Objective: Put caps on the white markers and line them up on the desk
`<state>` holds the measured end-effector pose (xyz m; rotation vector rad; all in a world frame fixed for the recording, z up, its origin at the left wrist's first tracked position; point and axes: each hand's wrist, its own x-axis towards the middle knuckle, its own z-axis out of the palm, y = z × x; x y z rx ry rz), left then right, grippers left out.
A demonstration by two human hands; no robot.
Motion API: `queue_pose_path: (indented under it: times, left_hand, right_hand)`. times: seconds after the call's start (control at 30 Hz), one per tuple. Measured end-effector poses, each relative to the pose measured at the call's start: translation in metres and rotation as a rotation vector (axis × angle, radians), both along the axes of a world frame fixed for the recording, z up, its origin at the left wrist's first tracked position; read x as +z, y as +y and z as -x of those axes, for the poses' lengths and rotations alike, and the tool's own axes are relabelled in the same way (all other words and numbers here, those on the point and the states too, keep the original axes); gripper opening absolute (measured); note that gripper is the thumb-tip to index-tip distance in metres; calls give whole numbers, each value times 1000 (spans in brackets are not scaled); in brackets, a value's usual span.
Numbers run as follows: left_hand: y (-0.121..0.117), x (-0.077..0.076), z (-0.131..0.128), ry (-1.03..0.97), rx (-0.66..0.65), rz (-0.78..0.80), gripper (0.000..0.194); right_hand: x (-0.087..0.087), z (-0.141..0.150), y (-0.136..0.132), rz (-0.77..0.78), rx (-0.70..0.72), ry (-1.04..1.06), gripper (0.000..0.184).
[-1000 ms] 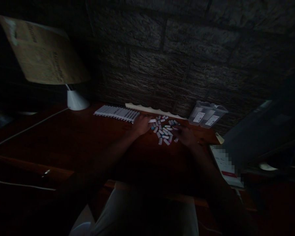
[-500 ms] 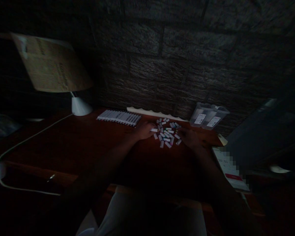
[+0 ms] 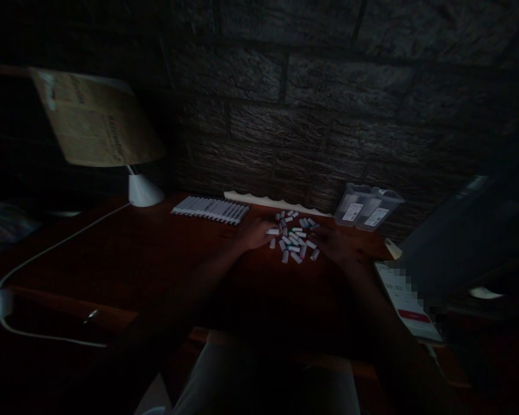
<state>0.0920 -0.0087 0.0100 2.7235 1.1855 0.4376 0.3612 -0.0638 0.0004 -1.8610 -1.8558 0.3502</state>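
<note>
Many short white marker caps [image 3: 294, 236], some with coloured ends, lie in a loose pile on the brown desk [image 3: 125, 253]. At the pile's left edge is my left hand [image 3: 256, 234], its fingers closed on one white marker cap [image 3: 273, 231]. On the pile's right side my right hand [image 3: 334, 243] has its fingers bent together by the caps. Its fingertips are too dark to show what they hold, if anything. White markers [image 3: 210, 209] lie side by side in a row behind my left hand.
A lamp [image 3: 140, 189] with a paper-like shade stands at the back left, its cord crossing the desk. Clear plastic containers [image 3: 367, 207] stand at the back right. A phone or tablet [image 3: 409, 305] lies at the right edge. A scalloped white strip [image 3: 277, 203] runs along the stone wall.
The view has shifted slightly. My right hand has drawn back a little to the right from the pile. My left hand keeps its place with the white cap at its fingers.
</note>
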Motion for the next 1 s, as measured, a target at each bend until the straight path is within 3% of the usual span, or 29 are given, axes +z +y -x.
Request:
queue_pose_path:
  times: [0.43, 0.83, 1.0]
  left_hand:
    - [-2, -10, -9, -104, -80, 20, 21]
    - [-3, -8, -7, -71, -40, 7, 23]
    - [-5, -6, -8, -163, -99, 39, 27]
  right_hand:
    - [2, 5, 1, 14, 24, -62, 32]
    - [7, -19, 2, -64, 70, 11, 27]
    - [4, -27, 5, -150, -68, -35, 34]
